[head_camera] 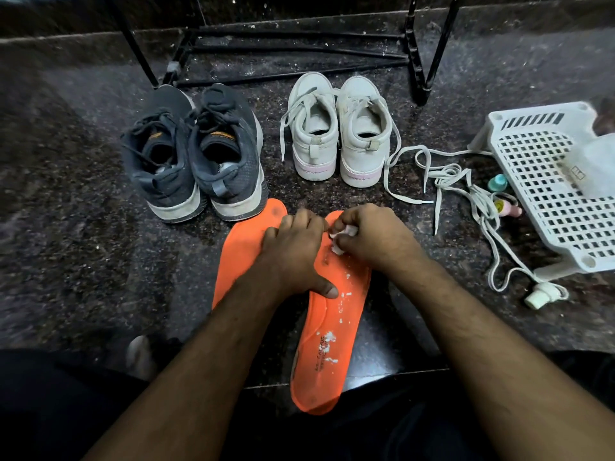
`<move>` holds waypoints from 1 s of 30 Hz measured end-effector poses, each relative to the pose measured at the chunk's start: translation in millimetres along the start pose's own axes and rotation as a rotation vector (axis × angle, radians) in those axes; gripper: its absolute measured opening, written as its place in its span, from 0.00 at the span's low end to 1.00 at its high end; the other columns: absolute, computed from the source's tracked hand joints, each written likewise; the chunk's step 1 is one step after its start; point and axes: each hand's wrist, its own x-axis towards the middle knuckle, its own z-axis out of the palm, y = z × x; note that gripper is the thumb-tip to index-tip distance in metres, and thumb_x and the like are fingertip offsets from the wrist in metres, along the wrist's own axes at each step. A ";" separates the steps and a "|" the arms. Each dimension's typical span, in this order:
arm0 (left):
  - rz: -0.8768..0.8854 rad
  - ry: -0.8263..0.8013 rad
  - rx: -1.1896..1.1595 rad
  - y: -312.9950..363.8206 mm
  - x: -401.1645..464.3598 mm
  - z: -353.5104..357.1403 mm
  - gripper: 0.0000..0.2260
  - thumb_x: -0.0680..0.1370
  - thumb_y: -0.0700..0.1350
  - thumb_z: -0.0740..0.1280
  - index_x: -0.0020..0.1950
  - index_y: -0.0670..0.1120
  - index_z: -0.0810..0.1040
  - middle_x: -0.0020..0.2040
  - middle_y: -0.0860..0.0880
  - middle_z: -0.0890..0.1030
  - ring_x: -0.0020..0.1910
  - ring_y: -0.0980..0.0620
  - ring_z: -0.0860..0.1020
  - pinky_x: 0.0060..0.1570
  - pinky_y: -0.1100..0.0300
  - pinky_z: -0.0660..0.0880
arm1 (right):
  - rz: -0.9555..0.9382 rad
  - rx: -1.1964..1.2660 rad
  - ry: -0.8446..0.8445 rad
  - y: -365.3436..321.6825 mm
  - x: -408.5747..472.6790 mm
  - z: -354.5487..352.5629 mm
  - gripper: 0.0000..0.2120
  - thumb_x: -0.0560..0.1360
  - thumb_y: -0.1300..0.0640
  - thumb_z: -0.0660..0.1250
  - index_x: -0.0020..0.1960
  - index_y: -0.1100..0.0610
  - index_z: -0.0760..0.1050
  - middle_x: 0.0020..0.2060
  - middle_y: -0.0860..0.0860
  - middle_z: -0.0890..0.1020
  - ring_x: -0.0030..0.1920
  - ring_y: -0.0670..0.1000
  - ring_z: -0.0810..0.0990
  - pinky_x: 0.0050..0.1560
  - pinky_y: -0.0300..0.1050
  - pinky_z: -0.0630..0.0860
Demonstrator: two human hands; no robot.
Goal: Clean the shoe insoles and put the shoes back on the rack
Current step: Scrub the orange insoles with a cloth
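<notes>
Two orange insoles lie on the dark stone floor in front of me. The right insole is speckled with white crumbs. My left hand presses flat across both, its thumb on the right insole, covering much of the left insole. My right hand pinches a small white wad against the right insole's toe end. Beyond them stand a dark grey pair of sneakers and a white pair of sneakers, heels toward me. The black metal rack stands behind the shoes.
A white perforated plastic basket lies at the right with a white packet on it. Loose white laces trail across the floor beside small bottles and a white cap. My dark-clad legs frame the bottom edge.
</notes>
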 end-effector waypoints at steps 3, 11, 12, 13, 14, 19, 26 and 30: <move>0.003 0.010 -0.026 -1.3 -1.1 1.4 0.49 0.57 0.65 0.81 0.71 0.54 0.63 0.68 0.51 0.63 0.68 0.47 0.63 0.62 0.48 0.65 | -0.013 -0.077 -0.152 0.9 -2.4 -9.1 0.02 0.67 0.54 0.73 0.41 0.50 0.82 0.35 0.46 0.83 0.42 0.49 0.81 0.44 0.39 0.74; -0.002 0.011 0.016 -2.6 -2.1 2.1 0.50 0.58 0.67 0.79 0.73 0.53 0.61 0.72 0.49 0.60 0.69 0.44 0.62 0.63 0.47 0.64 | -0.027 -0.015 -0.011 -2.4 -0.2 3.4 0.12 0.65 0.45 0.69 0.48 0.45 0.82 0.43 0.50 0.85 0.45 0.53 0.84 0.51 0.49 0.81; -0.003 0.014 0.003 -2.6 -2.5 2.4 0.49 0.58 0.67 0.79 0.72 0.54 0.61 0.71 0.50 0.61 0.69 0.45 0.62 0.63 0.47 0.63 | -0.001 -0.015 -0.047 -3.0 1.3 7.0 0.13 0.64 0.45 0.69 0.47 0.44 0.82 0.43 0.50 0.85 0.45 0.53 0.84 0.51 0.50 0.81; -0.005 0.016 -0.009 -3.0 -2.7 2.5 0.48 0.58 0.67 0.79 0.72 0.56 0.62 0.71 0.51 0.61 0.69 0.45 0.62 0.64 0.47 0.63 | 0.025 -0.044 -0.080 -4.5 0.6 5.4 0.11 0.64 0.46 0.69 0.46 0.44 0.82 0.44 0.49 0.85 0.46 0.53 0.84 0.52 0.50 0.81; -0.008 0.019 -0.018 -3.3 -2.8 2.5 0.48 0.58 0.67 0.79 0.72 0.57 0.62 0.71 0.51 0.61 0.69 0.46 0.62 0.64 0.47 0.63 | 0.034 -0.087 -0.115 -4.6 0.0 2.4 0.09 0.64 0.47 0.70 0.44 0.44 0.82 0.44 0.49 0.85 0.47 0.53 0.84 0.52 0.49 0.81; -0.008 0.018 -0.026 -3.7 -0.8 2.8 0.49 0.58 0.67 0.79 0.73 0.57 0.61 0.71 0.51 0.60 0.70 0.45 0.61 0.64 0.47 0.62 | 0.022 -0.161 -0.109 -3.0 -14.2 -16.0 0.06 0.69 0.49 0.73 0.44 0.49 0.81 0.43 0.52 0.83 0.49 0.54 0.82 0.50 0.45 0.79; -0.006 0.042 -0.018 -3.8 -3.8 2.2 0.47 0.57 0.66 0.79 0.71 0.57 0.63 0.72 0.51 0.61 0.70 0.45 0.62 0.64 0.47 0.63 | -0.004 -0.166 -0.070 -10.2 -8.9 9.8 0.14 0.70 0.48 0.69 0.55 0.44 0.81 0.51 0.52 0.84 0.51 0.57 0.83 0.53 0.51 0.80; -0.006 0.039 -0.039 -4.0 -3.0 2.7 0.49 0.57 0.67 0.80 0.72 0.56 0.63 0.71 0.51 0.61 0.70 0.45 0.62 0.63 0.47 0.63 | -0.028 -0.290 -0.210 -10.0 -21.9 2.2 0.12 0.69 0.48 0.72 0.53 0.43 0.82 0.50 0.52 0.83 0.52 0.56 0.82 0.53 0.49 0.80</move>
